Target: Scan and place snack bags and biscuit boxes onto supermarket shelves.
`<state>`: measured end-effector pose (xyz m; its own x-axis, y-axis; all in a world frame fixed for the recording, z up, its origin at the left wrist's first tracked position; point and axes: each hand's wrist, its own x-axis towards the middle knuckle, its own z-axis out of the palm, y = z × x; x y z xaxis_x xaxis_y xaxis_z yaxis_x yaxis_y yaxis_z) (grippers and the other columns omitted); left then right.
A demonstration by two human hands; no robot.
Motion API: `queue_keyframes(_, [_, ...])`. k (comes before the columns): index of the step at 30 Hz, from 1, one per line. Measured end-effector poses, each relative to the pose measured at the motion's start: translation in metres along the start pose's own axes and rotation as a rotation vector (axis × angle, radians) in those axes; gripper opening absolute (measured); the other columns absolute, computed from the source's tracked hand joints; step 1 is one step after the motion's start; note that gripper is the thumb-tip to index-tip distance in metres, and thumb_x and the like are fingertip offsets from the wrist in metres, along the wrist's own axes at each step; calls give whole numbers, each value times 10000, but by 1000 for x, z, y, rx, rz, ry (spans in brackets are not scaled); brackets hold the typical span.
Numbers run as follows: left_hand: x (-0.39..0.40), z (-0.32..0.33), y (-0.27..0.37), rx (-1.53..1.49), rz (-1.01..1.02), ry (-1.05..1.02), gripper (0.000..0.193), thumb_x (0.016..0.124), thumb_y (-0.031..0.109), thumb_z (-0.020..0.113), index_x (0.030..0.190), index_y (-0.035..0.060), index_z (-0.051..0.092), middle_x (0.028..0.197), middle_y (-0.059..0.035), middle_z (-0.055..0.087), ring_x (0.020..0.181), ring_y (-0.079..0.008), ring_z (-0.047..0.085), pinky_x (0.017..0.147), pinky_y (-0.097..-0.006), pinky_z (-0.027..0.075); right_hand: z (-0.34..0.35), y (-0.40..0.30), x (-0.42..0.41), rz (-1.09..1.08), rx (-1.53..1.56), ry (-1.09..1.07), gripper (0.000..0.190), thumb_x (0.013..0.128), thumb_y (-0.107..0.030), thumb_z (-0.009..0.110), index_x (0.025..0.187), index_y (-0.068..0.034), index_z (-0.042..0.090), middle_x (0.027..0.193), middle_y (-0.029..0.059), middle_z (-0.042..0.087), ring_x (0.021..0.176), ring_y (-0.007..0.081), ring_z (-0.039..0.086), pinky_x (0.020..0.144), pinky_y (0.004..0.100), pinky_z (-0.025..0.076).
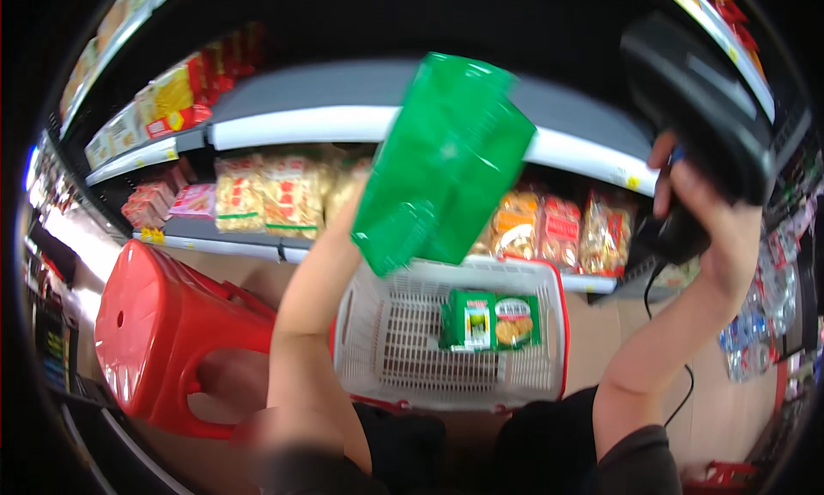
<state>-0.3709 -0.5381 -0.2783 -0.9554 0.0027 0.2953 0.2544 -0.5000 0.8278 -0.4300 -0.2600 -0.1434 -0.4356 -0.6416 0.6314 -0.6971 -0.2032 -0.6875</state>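
My left hand is mostly hidden behind a glossy green plastic packet, which it holds up in front of the shelf. Only the wrist side of that hand shows at the packet's lower left. On the right, my right hand grips a black handheld barcode scanner, somewhat blurred, its fingers around the handle. Below the raised packet stands a white slatted shopping basket with a red rim. Inside it, towards the right, lies another green packet with a picture of round biscuits.
A red plastic stool stands left of the basket. Shelves ahead carry bagged foods and red-and-orange packs. A black cable hangs down at right, near bottled drinks.
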Motion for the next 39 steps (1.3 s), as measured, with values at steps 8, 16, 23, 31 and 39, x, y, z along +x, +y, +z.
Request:
queue_keyframes(8, [9, -9, -40, 513, -779, -3, 482, 820, 409, 581, 1111, 25, 570, 1045, -87, 622, 841, -119, 626, 720, -244, 514, -13, 7, 8, -10, -331, 47, 150, 801, -134, 604, 819, 15, 602, 738, 52, 588, 596, 84, 488, 563, 204, 374])
queue_keyframes(16, [11, -13, -109, 780, -1006, -249, 598, 886, 500, 419, 1250, 27, 461, 1204, -88, 539, 991, -111, 559, 861, -234, 427, 2, 14, 4, -49, -287, 80, 226, 687, -101, 714, 853, 16, 613, 658, 41, 593, 501, 80, 528, 465, 216, 434])
queue_keyframes(23, [2, -23, -155, 603, -1312, -233, 653, 917, 508, 245, 1282, -29, 314, 1109, -301, 520, 815, -360, 634, 640, -390, 570, 15, -15, 11, 405, -535, 66, 212, 692, -127, 695, 848, -5, 620, 645, 31, 590, 522, 71, 517, 483, 224, 432])
queue_keyframes(31, [4, -33, -176, 774, -1554, -501, 833, 867, 603, 136, 1272, -97, 334, 949, -262, 614, 864, -286, 644, 703, -344, 527, 18, 7, 4, -182, -716, 174, 279, 657, -186, 713, 878, -38, 628, 690, 59, 616, 594, 119, 570, 595, 252, 472])
queue_keyframes(39, [11, -41, -167, 1220, -1488, -500, 881, 821, 682, 184, 1001, -75, 597, 913, -195, 647, 794, -247, 646, 714, -322, 490, 23, 0, -9, 9, -740, 215, 340, 625, -264, 735, 901, -86, 645, 819, 86, 642, 758, 189, 616, 735, 293, 479])
